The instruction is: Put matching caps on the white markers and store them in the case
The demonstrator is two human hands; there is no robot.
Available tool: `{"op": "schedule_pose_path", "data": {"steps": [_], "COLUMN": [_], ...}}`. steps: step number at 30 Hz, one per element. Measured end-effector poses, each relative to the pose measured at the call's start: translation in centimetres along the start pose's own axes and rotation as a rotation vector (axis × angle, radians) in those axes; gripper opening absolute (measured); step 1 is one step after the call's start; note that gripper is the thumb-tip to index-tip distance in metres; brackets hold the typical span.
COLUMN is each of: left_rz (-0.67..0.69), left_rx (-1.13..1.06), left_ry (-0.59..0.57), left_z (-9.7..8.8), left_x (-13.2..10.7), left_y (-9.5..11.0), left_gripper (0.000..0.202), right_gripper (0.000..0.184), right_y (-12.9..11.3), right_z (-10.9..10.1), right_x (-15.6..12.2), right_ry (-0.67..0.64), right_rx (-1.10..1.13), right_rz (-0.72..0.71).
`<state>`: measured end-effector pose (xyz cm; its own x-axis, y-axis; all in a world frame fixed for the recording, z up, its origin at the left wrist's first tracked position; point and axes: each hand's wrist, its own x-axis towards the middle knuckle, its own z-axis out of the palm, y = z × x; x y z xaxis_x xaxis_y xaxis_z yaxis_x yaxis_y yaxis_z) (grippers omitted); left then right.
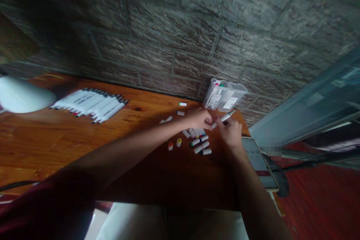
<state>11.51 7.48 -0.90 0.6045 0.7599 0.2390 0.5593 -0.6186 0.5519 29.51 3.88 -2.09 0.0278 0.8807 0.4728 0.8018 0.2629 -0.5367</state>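
My right hand [232, 132] grips a white marker [225, 117] that points up and to the right. My left hand [200, 118] pinches the marker's lower left end, and I cannot tell if there is a cap in those fingers. Both hands are over the far right part of a wooden table [56, 146]. Just below them lie several loose markers [199, 143] and small caps [174, 144]. A clear plastic marker box [225, 96] stands against the wall just beyond my hands.
A long row of white markers [90, 104] lies at the back left of the table. A white rounded object [22, 95] sits at the left edge. A phone [259, 162] lies at the table's right edge. A stone wall backs the table.
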Motion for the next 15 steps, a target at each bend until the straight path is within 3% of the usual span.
{"op": "schedule_pose_path", "data": {"steps": [3,8,11,15], "left_rz": [0.028,0.072,0.044,0.044], "left_rx": [0.003,0.054,0.144,0.181], "left_ry": [0.084,0.566,0.771,0.819], "left_z": [-2.7,-6.5,-6.9,-6.1], "left_x": [-2.0,-9.3,-13.4,-15.2], "left_y": [-0.7,-2.6,-4.1,-5.6], "left_gripper": [0.016,0.023,0.020,0.020], "right_gripper": [0.049,0.045,0.047,0.041], "right_y": [-0.2,-0.9,-1.0,-1.1], "right_z": [0.2,0.5,0.6,0.5], "right_x": [-0.2,-0.3,-0.6,-0.8], "right_ry": [0.009,-0.003,0.006,0.002], "right_rx": [0.006,0.040,0.077,0.198], "right_rz": [-0.003,-0.025,-0.022,0.012]}}
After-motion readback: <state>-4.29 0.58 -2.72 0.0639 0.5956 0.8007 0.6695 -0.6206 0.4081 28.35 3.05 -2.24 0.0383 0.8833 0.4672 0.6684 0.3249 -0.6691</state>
